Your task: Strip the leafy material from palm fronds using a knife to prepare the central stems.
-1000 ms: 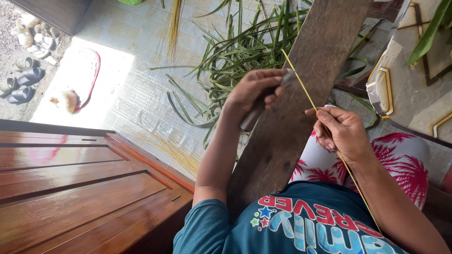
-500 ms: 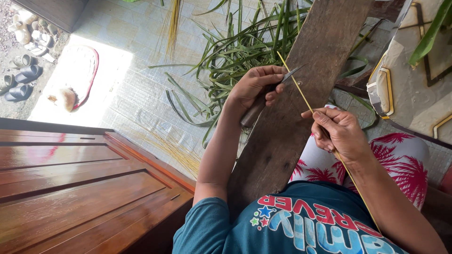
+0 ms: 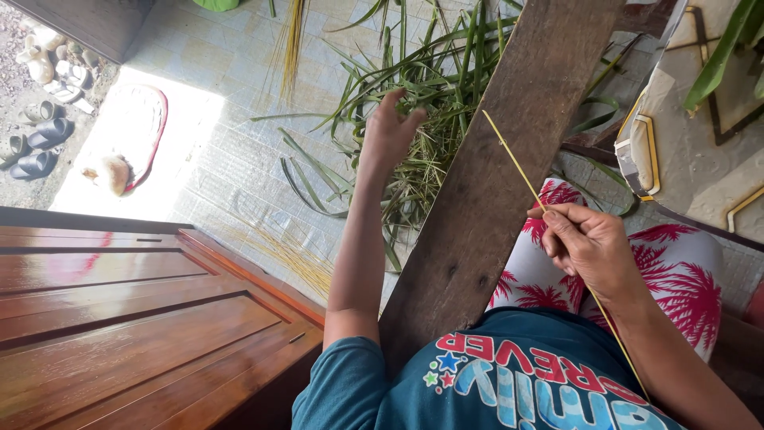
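- Right hand (image 3: 587, 248) pinches a thin yellow leaf rib (image 3: 513, 163), fingers closed around it above the lap.
- Rib's long axis runs diagonally: far tip up-left over the wooden plank (image 3: 509, 159), near end down past the right forearm.
- Left hand (image 3: 390, 131) is spread wide, holding nothing, reaching into the pile of green leaves (image 3: 430, 87) on the tiled floor (image 3: 215, 151).
- Leaves lie left of the plank and nearest the left hand; the rib lies right, apart from it.
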